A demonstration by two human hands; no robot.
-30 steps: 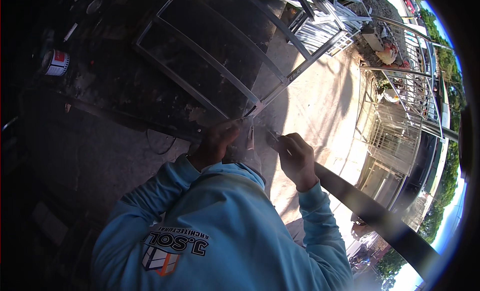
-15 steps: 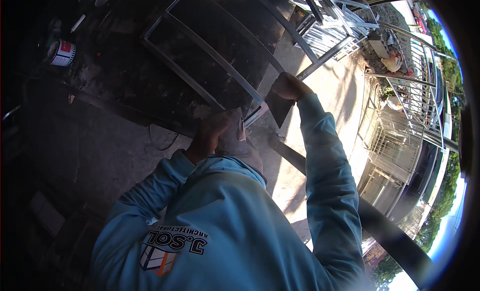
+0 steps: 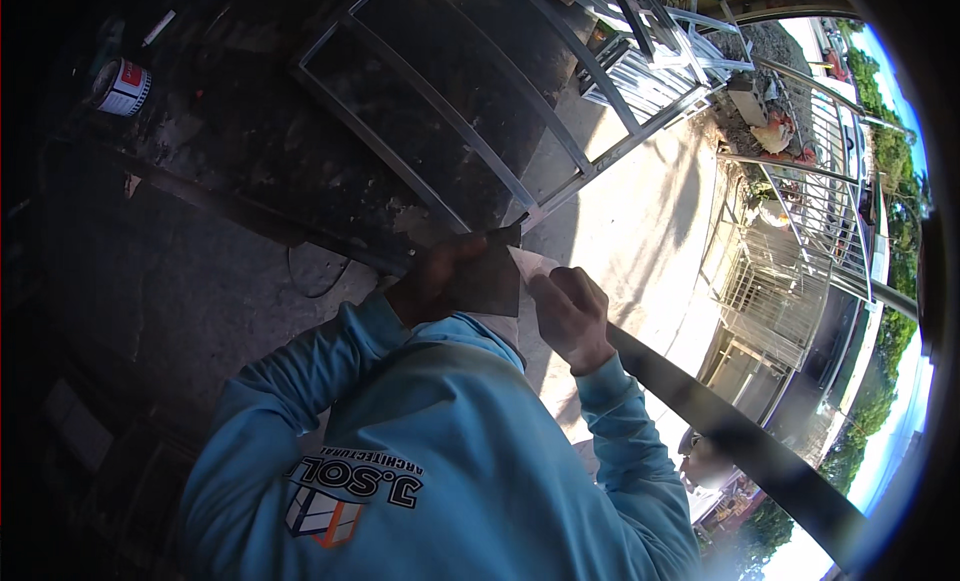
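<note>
In front of my waist, both hands hold a sheet of what looks like sandpaper, dark on one face and pale on the other. My left hand is closed on its left side, the fingers in shadow. My right hand pinches the pale, turned-up part at the right. Just beyond the sheet, the near corner of a grey metal frame with several parallel bars reaches past the edge of a dark worktable. Whether the sheet touches that corner, I cannot tell.
A paint can and a short white stick are on the table at far left. White metal grilles are piled beyond the frame. A dark post slants across the lower right. Farther off is a wire cage.
My right hand has come back from the metal frame, down and left, to the sheet by my left hand. The sheet's dark face now shows between both hands.
</note>
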